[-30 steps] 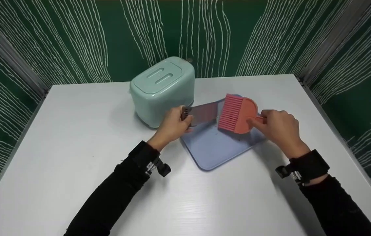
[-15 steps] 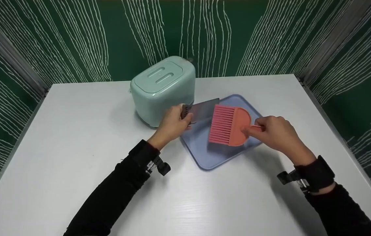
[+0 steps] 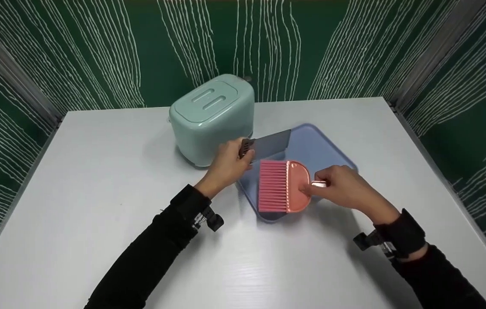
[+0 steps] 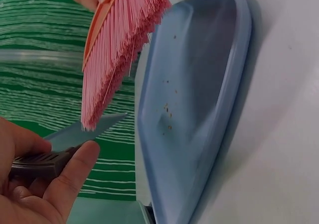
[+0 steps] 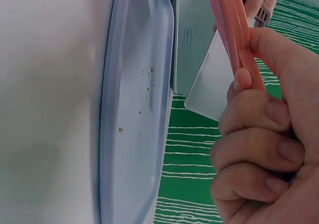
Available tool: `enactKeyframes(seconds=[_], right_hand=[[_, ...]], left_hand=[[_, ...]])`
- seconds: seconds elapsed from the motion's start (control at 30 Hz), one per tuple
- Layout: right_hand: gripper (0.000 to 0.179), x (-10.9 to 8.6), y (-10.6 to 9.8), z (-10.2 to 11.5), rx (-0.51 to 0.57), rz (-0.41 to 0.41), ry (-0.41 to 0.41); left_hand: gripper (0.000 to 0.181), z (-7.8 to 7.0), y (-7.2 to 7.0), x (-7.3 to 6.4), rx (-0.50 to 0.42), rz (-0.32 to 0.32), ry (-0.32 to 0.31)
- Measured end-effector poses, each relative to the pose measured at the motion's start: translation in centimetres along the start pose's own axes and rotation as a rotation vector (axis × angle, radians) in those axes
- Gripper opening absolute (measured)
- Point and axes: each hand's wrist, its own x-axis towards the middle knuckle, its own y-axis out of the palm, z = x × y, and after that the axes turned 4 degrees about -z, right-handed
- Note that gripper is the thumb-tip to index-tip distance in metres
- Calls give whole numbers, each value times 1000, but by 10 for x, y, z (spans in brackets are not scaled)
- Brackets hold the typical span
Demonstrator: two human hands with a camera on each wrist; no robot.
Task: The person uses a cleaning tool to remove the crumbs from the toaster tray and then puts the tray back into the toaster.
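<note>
My left hand grips the dark handle of a dough scraper, whose flat metal blade points right, above the back left part of a blue tray. The right hand pinches the orange handle of a hand brush. Its pink bristles face left, raised over the tray's front part. Both wrist views show a gap between the tools and the tray. Small brown crumbs lie scattered on the tray floor, also visible as crumbs in the right wrist view.
A mint green toaster stands just behind the left hand, close to the tray's left corner. Everything rests on a white table. Green walls with white streaks rise at the back and sides.
The brush has moved left and toward the front of the tray, and its bristles have turned to point straight left. The left hand and scraper have stayed nearly still.
</note>
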Motion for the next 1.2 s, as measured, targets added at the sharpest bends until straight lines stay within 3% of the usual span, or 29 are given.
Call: enactKeyframes(seconds=[0.47,0.83,1.2], right_hand=[[63,11,7,-8,50,5,47],[63,15,7,-17,68,-14,95],[63,14,2,-29,80,0,171]], left_hand=[[18,2,1,-1,84,0,50],[21,6,0,-1,54,21,89],[21,5,-2,-1,45,20,87]])
